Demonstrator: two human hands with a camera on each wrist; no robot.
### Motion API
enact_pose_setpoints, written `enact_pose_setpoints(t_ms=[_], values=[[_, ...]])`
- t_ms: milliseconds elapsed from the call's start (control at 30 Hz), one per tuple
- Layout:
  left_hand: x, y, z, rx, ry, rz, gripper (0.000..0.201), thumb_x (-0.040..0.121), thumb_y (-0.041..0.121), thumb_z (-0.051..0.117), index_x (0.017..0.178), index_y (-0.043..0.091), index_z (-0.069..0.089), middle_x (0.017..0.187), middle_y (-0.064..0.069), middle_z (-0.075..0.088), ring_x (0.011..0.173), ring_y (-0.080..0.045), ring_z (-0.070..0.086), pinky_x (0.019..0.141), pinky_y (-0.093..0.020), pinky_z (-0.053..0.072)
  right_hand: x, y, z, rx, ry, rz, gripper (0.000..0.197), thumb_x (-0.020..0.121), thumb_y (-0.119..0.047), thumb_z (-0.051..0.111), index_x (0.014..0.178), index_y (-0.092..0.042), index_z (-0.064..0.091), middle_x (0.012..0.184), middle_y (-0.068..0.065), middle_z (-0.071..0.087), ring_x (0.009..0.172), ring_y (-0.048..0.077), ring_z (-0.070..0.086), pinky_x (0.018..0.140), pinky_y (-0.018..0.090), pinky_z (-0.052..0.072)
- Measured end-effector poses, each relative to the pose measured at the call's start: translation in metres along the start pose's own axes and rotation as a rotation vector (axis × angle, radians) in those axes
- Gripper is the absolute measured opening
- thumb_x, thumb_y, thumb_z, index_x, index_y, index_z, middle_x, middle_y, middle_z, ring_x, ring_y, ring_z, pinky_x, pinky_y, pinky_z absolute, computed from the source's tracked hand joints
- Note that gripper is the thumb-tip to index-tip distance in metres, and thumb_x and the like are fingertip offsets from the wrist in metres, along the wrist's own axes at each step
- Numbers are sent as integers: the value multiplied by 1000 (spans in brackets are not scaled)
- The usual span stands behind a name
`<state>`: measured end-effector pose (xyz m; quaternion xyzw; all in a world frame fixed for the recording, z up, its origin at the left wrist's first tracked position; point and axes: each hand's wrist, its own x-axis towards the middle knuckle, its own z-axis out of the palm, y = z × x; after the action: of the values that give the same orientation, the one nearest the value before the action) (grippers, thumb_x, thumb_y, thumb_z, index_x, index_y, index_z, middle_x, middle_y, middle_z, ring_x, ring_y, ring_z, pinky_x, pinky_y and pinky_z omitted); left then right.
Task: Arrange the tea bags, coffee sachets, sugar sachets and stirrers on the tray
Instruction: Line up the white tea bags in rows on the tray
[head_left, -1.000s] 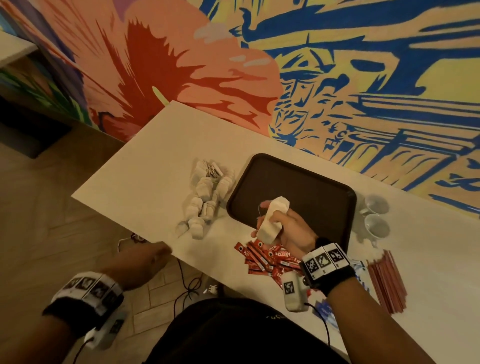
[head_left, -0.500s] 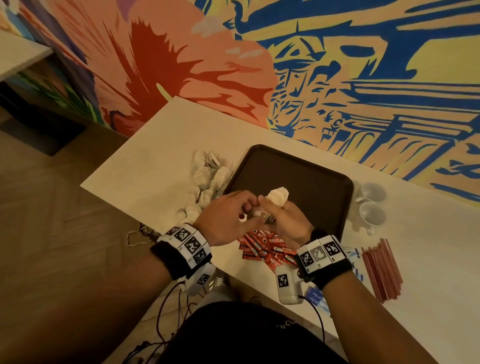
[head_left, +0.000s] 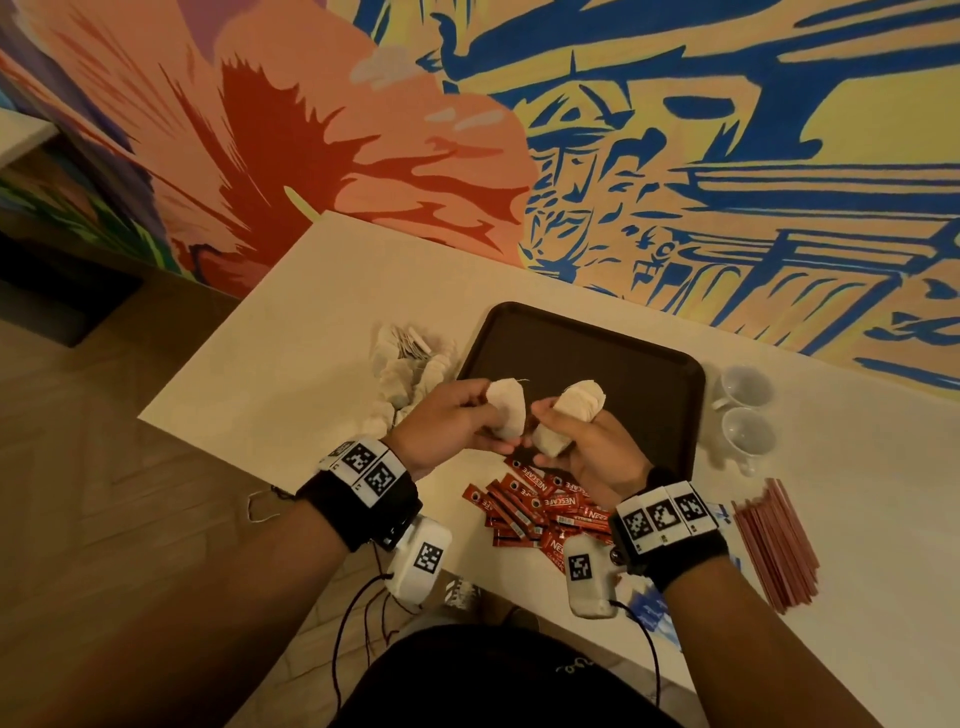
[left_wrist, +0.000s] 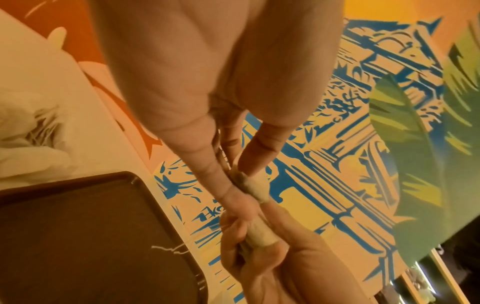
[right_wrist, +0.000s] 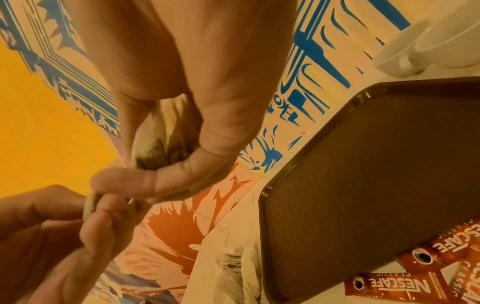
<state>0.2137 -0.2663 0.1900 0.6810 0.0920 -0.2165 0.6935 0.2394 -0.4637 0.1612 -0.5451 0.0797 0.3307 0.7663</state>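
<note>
Above the near left edge of the dark brown tray (head_left: 613, 358) both hands are raised close together. My left hand (head_left: 457, 421) pinches a single white tea bag (head_left: 508, 408). My right hand (head_left: 582, 441) grips a small stack of tea bags (head_left: 571, 410), seen from below in the right wrist view (right_wrist: 153, 142). A thin thread hangs between the hands. A pile of tea bags (head_left: 405, 364) lies left of the tray. Red coffee sachets (head_left: 540, 504) lie on the table below the hands. Red stirrers (head_left: 774, 540) lie at the right.
Two white cups (head_left: 745, 410) stand right of the tray. Blue-and-white sachets (head_left: 649, 608) show partly under my right wrist at the table's near edge. A painted wall rises right behind the white table (head_left: 291, 322). The floor drops away at the left.
My left hand came up from below the table to the right hand and took one tea bag from the stack. The two hands now hold tea bags slightly apart.
</note>
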Motion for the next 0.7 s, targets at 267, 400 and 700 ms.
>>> enact_pose_setpoints(t_ms=[267,400,700], values=[[18,15,-21,-164,-22,-20,27,97,9,61,124,6,65,114,-20,70,96,-28,73,84,-36,61,11,-14,2,7,104,-7,23,102,-10,53,122,-7,66,103,20,75,92,29,74,70,34,63],[27,19,-31,60,15,119,25,94,18,68,109,-1,70,102,-16,72,98,-21,70,88,-31,57,15,-19,6,38,72,-92,30,99,7,48,120,-3,67,117,18,72,100,29,72,78,38,62],[23,37,-49,302,-228,384,21,94,4,64,112,12,73,84,-6,70,78,-16,63,74,-25,53,19,-27,31,-33,10,49,51,98,-54,51,110,-8,69,80,5,67,54,12,49,47,23,44]])
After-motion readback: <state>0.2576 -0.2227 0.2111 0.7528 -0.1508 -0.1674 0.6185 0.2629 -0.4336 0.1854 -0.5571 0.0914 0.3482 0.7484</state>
